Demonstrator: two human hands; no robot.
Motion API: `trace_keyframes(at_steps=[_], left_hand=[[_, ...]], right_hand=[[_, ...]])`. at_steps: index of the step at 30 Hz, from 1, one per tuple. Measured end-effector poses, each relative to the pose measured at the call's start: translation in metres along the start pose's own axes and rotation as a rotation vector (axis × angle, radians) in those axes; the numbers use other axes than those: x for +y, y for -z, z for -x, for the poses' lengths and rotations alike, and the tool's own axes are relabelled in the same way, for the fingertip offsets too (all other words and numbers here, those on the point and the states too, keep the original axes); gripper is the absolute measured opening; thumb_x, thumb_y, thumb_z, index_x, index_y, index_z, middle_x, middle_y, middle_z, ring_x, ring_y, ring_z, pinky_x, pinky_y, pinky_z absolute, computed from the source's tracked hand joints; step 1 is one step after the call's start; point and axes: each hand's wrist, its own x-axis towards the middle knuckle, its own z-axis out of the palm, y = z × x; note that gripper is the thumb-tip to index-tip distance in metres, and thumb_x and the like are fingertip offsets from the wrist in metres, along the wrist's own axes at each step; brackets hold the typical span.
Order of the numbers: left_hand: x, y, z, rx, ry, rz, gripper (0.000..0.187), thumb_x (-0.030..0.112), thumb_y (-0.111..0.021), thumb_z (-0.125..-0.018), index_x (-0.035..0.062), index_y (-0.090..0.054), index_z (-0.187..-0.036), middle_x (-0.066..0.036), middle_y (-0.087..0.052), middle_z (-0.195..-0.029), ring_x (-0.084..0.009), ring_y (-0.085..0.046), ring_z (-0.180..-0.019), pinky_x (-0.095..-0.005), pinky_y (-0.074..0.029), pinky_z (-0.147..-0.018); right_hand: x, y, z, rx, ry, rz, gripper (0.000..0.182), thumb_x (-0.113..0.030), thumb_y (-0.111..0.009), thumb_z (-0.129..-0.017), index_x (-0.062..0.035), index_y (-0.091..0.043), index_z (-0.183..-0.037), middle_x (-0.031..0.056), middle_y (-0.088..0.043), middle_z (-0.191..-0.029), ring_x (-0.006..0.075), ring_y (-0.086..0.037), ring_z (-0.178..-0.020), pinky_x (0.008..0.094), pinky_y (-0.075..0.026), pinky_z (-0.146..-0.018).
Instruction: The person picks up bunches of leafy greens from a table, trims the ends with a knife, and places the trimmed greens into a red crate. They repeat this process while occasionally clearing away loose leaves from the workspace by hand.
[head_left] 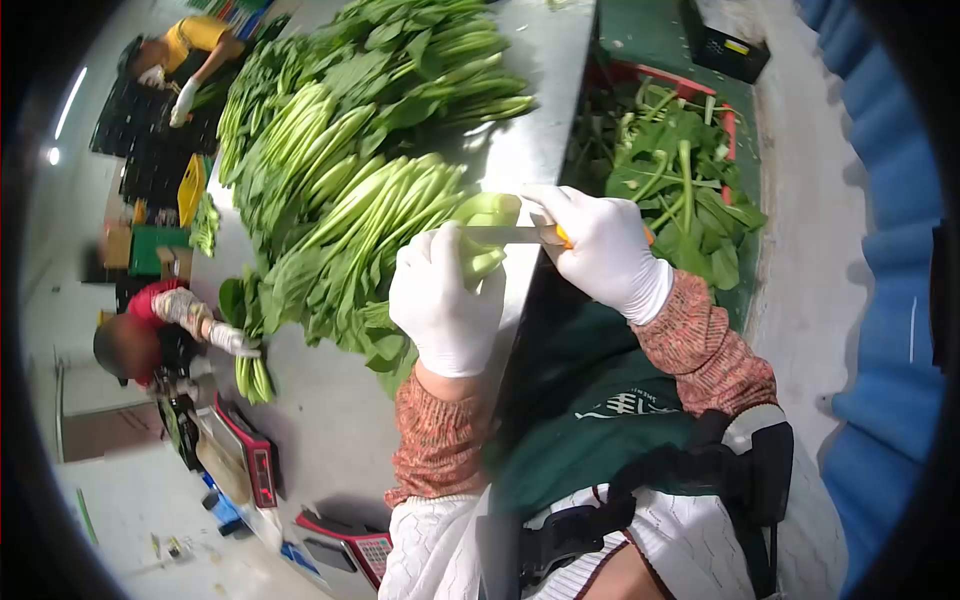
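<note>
My white-gloved left hand (pixel 445 300) is closed around the thick pale-green stem ends of some leafy greens (pixel 488 212), at the near edge of the metal table. In my gloved right hand (pixel 612 250) is a knife (pixel 505 235) with an orange handle, its blade lying across those stems close to the left fingers. Right beside the left hand, a large pile of leafy greens (pixel 340 190) covers the tabletop, stems toward me. My left palm and fingers hide part of the held stems.
A red crate (pixel 728 135) full of leaves and trimmings stands below the table edge at right, near a black crate (pixel 730 50). Across the table are two people (pixel 205 45) in gloves, one touching greens (pixel 253 378). Red scales (pixel 250 450) sit at lower left.
</note>
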Motion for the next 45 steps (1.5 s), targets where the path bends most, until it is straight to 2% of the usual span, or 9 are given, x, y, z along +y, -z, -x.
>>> trace_keyframes(at_steps=[8, 11, 14, 17, 21, 30, 34, 41, 45], left_hand=[[0.066, -0.025, -0.038, 0.035, -0.155, 0.236, 0.033, 0.007, -0.077, -0.070, 0.0039, -0.059, -0.098, -0.012, -0.060, -0.085, -0.0325, -0.060, -0.079, -0.0398, -0.050, -0.070], [0.078, -0.046, -0.053, -0.016, -0.132, 0.267, 0.035, 0.008, -0.078, -0.070, 0.0047, -0.060, -0.100, -0.012, -0.063, -0.090, -0.0317, -0.063, -0.083, -0.0377, -0.051, -0.073], [0.093, -0.058, -0.079, 0.086, -0.191, 0.451, 0.039, 0.011, -0.082, -0.069, 0.0041, -0.060, -0.100, -0.013, -0.064, -0.089, -0.0313, -0.064, -0.078, -0.0357, -0.052, -0.072], [0.106, -0.078, -0.099, 0.005, -0.143, 0.496, 0.045, 0.015, -0.086, -0.066, 0.0040, -0.060, -0.100, -0.014, -0.064, -0.089, -0.0304, -0.064, -0.078, -0.0364, -0.052, -0.071], [0.124, -0.080, -0.107, -0.108, -0.220, 0.555, 0.057, 0.021, -0.088, -0.065, 0.0038, -0.057, -0.109, -0.015, -0.064, -0.093, -0.0304, -0.064, -0.080, -0.0368, -0.052, -0.074], [0.107, -0.074, -0.099, -0.419, 0.204, 1.346, 0.038, 0.004, -0.082, -0.077, 0.0018, -0.057, -0.106, -0.002, -0.064, -0.098, -0.0078, -0.059, -0.084, -0.0238, -0.052, -0.074], [0.094, -0.086, -0.093, -0.281, 0.032, 0.851, 0.036, 0.008, -0.086, -0.073, 0.0034, -0.059, -0.096, 0.000, -0.064, -0.090, -0.0059, -0.056, -0.079, -0.0242, -0.050, -0.070], [0.072, -0.086, -0.094, -0.453, -0.167, 0.861, 0.038, 0.007, -0.087, -0.070, 0.0024, -0.062, -0.098, 0.000, -0.064, -0.086, -0.0066, -0.055, -0.077, -0.0235, -0.049, -0.071], [0.049, -0.076, -0.109, -0.056, -0.189, 0.612, 0.022, 0.006, -0.074, -0.073, 0.0038, -0.063, -0.092, -0.006, -0.062, -0.081, -0.0164, -0.059, -0.071, -0.0280, -0.049, -0.066]], right_hand=[[0.053, 0.061, 0.010, 0.196, -0.111, 0.145, 0.039, -0.001, -0.061, -0.081, -0.0084, -0.061, -0.119, 0.0102, -0.068, -0.083, 0.0295, -0.067, -0.070, 0.0380, -0.052, -0.059], [0.139, 0.066, 0.018, -0.040, -0.492, 0.379, 0.023, -0.013, -0.056, -0.092, -0.0073, -0.064, -0.112, 0.0160, -0.067, -0.073, 0.0338, -0.066, -0.067, 0.0409, -0.051, -0.058], [0.160, 0.088, 0.029, 0.104, -0.574, 0.063, 0.023, -0.024, -0.057, -0.092, -0.0054, -0.070, -0.091, 0.0164, -0.070, -0.076, 0.0296, -0.070, -0.074, 0.0375, -0.053, -0.066], [0.124, 0.122, 0.010, 0.044, -0.632, -0.518, 0.027, -0.026, -0.065, -0.093, -0.0017, -0.069, -0.104, 0.0073, -0.071, -0.082, 0.0150, -0.067, -0.075, 0.0300, -0.052, -0.069], [0.086, 0.130, -0.015, 0.228, -0.130, -0.654, 0.044, -0.028, -0.076, -0.087, 0.0028, -0.063, -0.116, 0.0041, -0.068, -0.095, 0.0079, -0.061, -0.086, 0.0255, -0.051, -0.077], [0.075, 0.128, -0.023, 0.042, -0.236, -0.672, 0.029, -0.024, -0.075, -0.088, -0.0015, -0.064, -0.103, 0.0003, -0.062, -0.090, 0.0062, -0.055, -0.085, 0.0249, -0.048, -0.075], [0.073, 0.127, -0.024, 0.011, -0.174, -0.447, 0.032, -0.026, -0.077, -0.086, -0.0023, -0.061, -0.101, -0.0002, -0.061, -0.088, 0.0061, -0.053, -0.082, 0.0243, -0.046, -0.074], [0.068, 0.143, -0.024, -0.120, 0.015, -0.283, 0.026, -0.021, -0.075, -0.079, -0.0021, -0.058, -0.085, 0.0043, -0.055, -0.069, 0.0101, -0.051, -0.064, 0.0278, -0.045, -0.062], [0.069, 0.162, -0.022, -0.245, -0.059, -0.217, 0.028, -0.025, -0.069, -0.076, -0.0002, -0.061, -0.084, 0.0128, -0.058, -0.068, 0.0147, -0.054, -0.063, 0.0322, -0.047, -0.061]])
